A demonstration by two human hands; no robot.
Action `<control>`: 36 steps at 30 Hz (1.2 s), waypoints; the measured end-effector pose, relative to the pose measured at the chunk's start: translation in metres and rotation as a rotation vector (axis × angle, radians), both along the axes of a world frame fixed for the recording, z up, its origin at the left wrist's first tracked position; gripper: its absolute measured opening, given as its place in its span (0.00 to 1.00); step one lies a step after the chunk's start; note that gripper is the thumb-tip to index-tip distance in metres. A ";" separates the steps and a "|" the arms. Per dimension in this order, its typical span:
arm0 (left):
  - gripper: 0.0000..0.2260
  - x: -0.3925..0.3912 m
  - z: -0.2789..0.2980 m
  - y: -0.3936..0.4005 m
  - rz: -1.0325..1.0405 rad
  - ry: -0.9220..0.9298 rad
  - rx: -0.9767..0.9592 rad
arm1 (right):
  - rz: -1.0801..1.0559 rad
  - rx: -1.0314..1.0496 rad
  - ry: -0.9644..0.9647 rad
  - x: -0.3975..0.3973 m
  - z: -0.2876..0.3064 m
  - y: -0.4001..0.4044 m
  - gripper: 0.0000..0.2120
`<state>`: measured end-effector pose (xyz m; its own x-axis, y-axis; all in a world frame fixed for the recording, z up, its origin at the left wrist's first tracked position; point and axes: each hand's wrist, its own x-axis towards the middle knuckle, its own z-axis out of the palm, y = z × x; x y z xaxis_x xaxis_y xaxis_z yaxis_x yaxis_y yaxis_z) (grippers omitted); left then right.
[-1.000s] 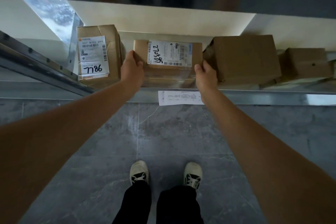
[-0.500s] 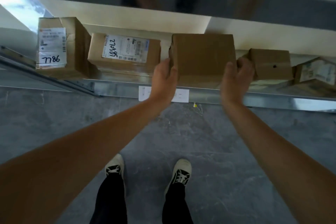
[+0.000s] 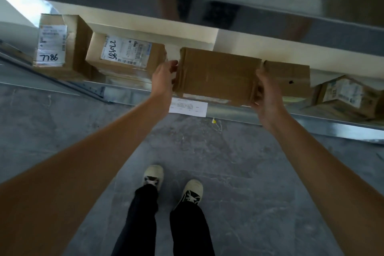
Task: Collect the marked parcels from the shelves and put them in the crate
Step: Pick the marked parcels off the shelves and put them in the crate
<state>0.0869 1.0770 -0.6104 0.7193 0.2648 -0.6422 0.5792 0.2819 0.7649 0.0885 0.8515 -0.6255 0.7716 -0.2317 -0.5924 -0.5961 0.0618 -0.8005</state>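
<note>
Gripping the plain brown parcel (image 3: pixel 216 75) between them, left hand (image 3: pixel 164 81) and right hand (image 3: pixel 268 95) clasp its opposite ends.

Printed lines on the paper slip (image 3: pixel 188 107) at the shelf edge (image 3: pixel 311 124), just below the plain parcel (image 3: pixel 216 76): too small to read. Far-right parcel (image 3: pixel 349 97): cut by the frame edge, label blurred. Right-hand fingers (image 3: pixel 257 91) largely hidden behind the plain parcel. Small box (image 3: pixel 291 78) just right of it: partly covered.
</note>
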 end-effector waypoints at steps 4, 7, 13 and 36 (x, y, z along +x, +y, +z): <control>0.15 -0.002 0.000 0.003 -0.011 0.013 0.021 | -0.036 0.032 0.006 -0.002 0.008 -0.004 0.14; 0.15 -0.001 0.001 0.004 -0.029 0.017 -0.015 | -0.095 0.109 0.026 -0.007 0.011 -0.007 0.15; 0.14 -0.009 -0.002 0.004 -0.129 0.056 -0.053 | 0.030 0.080 0.113 -0.024 0.007 -0.006 0.11; 0.20 0.049 -0.085 0.015 -0.387 0.044 0.350 | 0.390 -0.455 0.110 0.038 -0.039 0.032 0.32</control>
